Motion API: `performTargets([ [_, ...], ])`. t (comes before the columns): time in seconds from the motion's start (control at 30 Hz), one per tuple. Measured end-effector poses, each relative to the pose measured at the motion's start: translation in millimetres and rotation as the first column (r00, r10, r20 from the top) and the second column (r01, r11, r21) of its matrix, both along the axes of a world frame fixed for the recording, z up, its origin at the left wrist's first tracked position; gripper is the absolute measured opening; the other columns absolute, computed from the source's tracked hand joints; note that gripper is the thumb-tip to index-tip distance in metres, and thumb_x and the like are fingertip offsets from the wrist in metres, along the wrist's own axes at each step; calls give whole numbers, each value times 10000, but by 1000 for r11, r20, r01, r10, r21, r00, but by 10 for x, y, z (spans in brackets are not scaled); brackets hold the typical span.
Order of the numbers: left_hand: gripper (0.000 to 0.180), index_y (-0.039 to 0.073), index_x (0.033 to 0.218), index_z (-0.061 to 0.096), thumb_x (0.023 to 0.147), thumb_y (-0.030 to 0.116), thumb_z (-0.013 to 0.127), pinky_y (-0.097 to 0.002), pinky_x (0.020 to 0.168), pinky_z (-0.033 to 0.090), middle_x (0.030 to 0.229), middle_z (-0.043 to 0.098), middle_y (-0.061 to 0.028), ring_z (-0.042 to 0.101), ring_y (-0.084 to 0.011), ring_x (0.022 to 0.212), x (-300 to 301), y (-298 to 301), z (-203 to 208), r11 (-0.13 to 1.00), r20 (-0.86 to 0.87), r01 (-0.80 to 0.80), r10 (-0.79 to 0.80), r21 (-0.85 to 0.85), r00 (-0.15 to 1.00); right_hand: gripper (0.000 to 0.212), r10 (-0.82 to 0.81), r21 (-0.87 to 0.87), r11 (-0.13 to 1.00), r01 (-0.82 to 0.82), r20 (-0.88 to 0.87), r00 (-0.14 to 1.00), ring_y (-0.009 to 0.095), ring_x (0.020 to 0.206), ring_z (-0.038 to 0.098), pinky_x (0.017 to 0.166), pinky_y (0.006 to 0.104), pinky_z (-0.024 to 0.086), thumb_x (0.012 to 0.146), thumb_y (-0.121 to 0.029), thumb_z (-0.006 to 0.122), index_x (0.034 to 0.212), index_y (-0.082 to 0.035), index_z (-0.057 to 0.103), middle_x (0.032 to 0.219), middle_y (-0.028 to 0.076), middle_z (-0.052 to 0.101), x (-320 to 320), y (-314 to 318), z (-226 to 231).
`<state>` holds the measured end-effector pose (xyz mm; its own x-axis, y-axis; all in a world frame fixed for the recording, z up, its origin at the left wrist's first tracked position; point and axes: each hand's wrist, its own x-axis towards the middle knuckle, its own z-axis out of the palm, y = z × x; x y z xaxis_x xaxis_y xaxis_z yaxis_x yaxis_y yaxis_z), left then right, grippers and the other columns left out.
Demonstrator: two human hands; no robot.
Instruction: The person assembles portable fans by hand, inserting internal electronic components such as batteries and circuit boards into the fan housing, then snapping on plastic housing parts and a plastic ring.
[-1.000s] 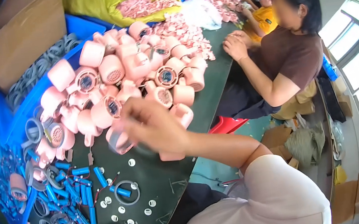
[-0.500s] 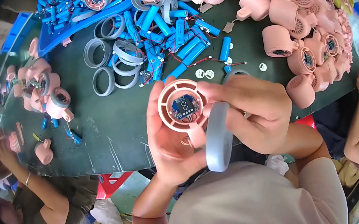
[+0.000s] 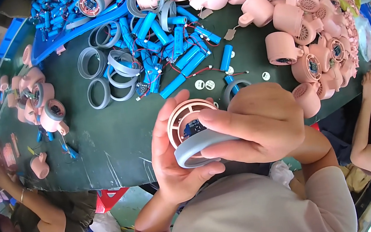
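Observation:
My left hand (image 3: pixel 169 165) is wrapped round a pink fan housing (image 3: pixel 177 121), its round open end tilted up. Inside the housing sits a small dark blue circuit board (image 3: pixel 193 128). Between thumb and fingers, my right hand (image 3: pixel 262 124) pinches a grey ring (image 3: pixel 190 149). That ring lies slantwise against the near side of the housing's rim and hides part of it. The housing's lower part is covered by my left hand and the ring.
Blue cylindrical batteries (image 3: pixel 191 58) with thin wires lie on the dark green table (image 3: pixel 105 151). Several loose grey rings (image 3: pixel 99 93) are left of them. Pink housings (image 3: pixel 280 48) pile up at the right. A blue bin (image 3: pixel 51 52) stands far left. Co-workers' arms (image 3: pixel 41 202) show at both sides.
My right hand has brought the grey ring up and left, from beside the housing onto its rim. The housing has tilted, and the whole view has shifted slightly.

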<state>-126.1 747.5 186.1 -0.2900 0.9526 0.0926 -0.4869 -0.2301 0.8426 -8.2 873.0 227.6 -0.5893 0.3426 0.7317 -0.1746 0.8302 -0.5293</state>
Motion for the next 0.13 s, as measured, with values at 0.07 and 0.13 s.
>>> performTargets([
  [0.07, 1039, 35, 1449, 189, 657, 139, 854, -424, 1037, 391, 1479, 274, -151, 440, -313, 1271, -10, 13, -3, 1000, -23, 18, -18, 22, 1000, 437, -2, 25, 1000, 3, -8, 1000, 146, 471, 533, 398, 251, 359, 669, -176, 815, 1036, 13, 675, 594, 43, 569, 2, 18, -7],
  [0.13, 1029, 39, 1453, 183, 669, 118, 844, -435, 1037, 390, 1487, 264, -145, 417, -318, 1291, -19, 5, -26, 998, -35, 37, -36, 45, 999, 425, 4, 28, 1000, -4, -6, 1000, 154, 492, 555, 416, 259, 390, 682, -173, 808, 1044, 5, 674, 616, 42, 588, 0, 18, 18],
])
